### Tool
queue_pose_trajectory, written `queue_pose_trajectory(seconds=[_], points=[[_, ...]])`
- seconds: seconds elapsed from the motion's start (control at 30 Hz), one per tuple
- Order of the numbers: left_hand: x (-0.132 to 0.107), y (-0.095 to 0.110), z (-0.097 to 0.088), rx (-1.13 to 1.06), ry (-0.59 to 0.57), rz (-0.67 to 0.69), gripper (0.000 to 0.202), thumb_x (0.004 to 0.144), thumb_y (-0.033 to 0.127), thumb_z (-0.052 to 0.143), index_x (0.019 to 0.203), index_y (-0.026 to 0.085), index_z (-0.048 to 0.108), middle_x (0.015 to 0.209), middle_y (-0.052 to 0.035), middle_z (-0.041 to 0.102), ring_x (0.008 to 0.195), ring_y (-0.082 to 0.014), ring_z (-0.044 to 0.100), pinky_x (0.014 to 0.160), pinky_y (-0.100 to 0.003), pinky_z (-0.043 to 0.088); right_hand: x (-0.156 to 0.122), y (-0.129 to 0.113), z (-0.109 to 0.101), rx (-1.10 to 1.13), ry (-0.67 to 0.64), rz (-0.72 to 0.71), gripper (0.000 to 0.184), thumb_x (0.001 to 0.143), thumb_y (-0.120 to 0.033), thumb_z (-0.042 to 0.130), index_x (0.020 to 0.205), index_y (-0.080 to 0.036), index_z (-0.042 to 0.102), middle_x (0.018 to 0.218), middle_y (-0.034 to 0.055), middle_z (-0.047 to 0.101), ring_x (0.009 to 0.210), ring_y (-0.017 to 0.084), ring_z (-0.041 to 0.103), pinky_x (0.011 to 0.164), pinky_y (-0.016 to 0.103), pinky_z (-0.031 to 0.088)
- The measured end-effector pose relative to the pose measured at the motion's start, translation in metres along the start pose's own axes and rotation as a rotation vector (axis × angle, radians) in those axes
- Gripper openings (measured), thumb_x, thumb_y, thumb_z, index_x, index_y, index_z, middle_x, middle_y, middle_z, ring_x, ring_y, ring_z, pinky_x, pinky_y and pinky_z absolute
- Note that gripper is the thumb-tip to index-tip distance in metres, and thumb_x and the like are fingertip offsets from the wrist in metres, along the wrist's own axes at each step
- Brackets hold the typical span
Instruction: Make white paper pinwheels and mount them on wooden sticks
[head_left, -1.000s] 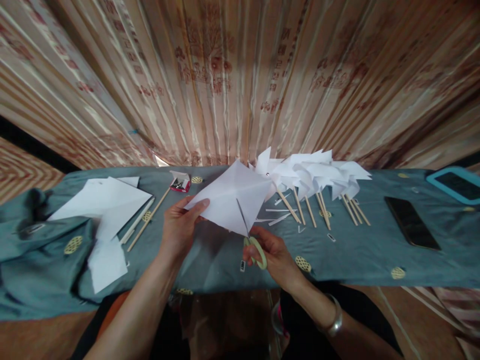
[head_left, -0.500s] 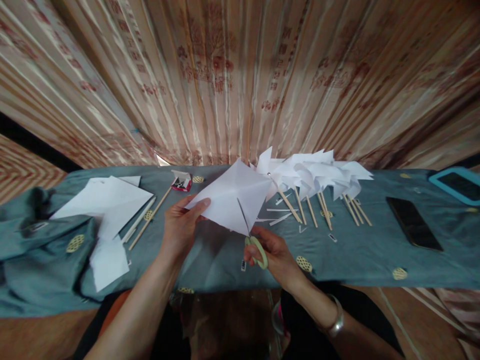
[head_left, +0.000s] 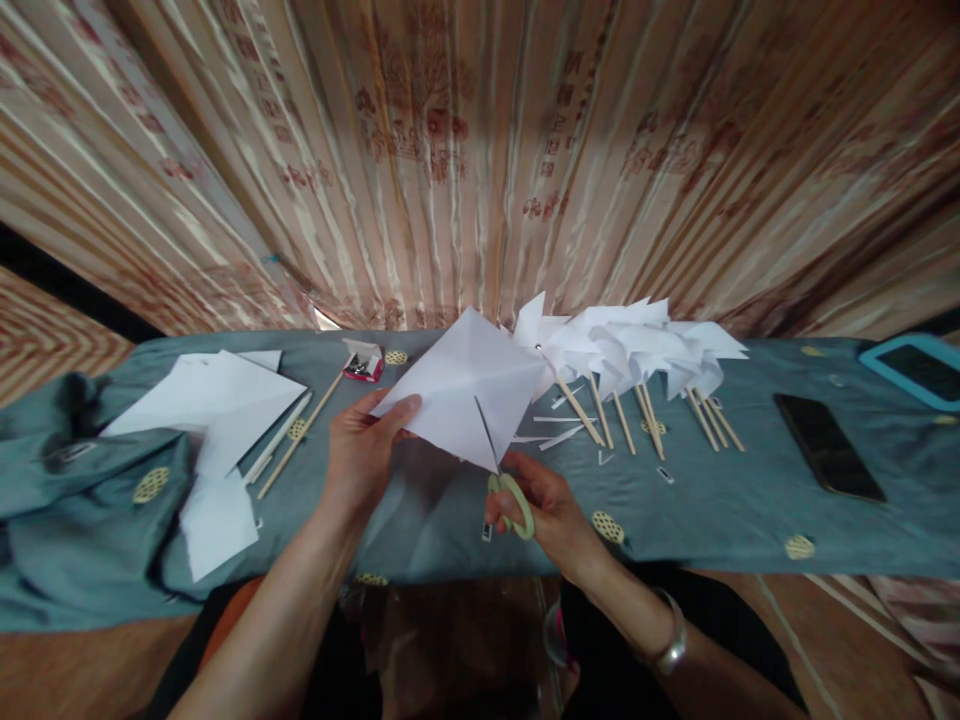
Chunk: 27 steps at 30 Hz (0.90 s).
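A paper square (head_left: 450,390) is pinched by the left hand (head_left: 364,440), scissors (head_left: 523,503) gripped by the right hand (head_left: 553,508), fingers (head_left: 401,412) closed on both. Corner-slitting seems underway; steady paper is needed next.

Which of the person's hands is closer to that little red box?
The left. The left hand, gripping the white paper, is just on the near side of the red box; the right hand, holding the scissors, is farther off, to the box's right.
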<state>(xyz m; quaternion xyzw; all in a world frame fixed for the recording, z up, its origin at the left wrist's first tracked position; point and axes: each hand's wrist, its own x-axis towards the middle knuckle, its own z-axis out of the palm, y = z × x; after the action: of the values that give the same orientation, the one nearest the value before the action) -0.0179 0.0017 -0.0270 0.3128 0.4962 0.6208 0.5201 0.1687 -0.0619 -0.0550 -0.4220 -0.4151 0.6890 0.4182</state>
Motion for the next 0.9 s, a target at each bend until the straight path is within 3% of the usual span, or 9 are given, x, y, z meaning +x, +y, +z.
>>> queue_pose_trajectory(seconds=[0.5, 0.9], points=[[0.0015, -0.0046, -0.0005, 0.005, -0.01, 0.001, 0.023, 0.053, 0.028, 0.085, 0.072, 0.018, 0.075, 0.06, 0.0014, 0.066, 0.048, -0.0106, 0.054, 0.043, -0.02, 0.043, -0.0006, -0.0021, -0.0007, -0.017, 0.003, -0.016, 0.059, 0.065, -0.055, 0.077, 0.105, -0.018, 0.056, 0.066, -0.0009, 0.065, 0.052, 0.011, 0.056, 0.05, 0.024, 0.044], [0.0046, 0.0007, 0.001, -0.024, 0.051, -0.016, 0.028, 0.048, 0.027, 0.086, 0.07, 0.016, 0.073, 0.065, 0.0002, 0.068, 0.053, -0.011, 0.058, 0.046, -0.02, 0.048, -0.0033, 0.0007, 0.0029, -0.027, -0.032, -0.027, 0.054, 0.07, -0.054, 0.074, 0.104, -0.019, 0.052, 0.067, -0.0002, 0.064, 0.056, 0.014, 0.058, 0.054, 0.027, 0.045]])
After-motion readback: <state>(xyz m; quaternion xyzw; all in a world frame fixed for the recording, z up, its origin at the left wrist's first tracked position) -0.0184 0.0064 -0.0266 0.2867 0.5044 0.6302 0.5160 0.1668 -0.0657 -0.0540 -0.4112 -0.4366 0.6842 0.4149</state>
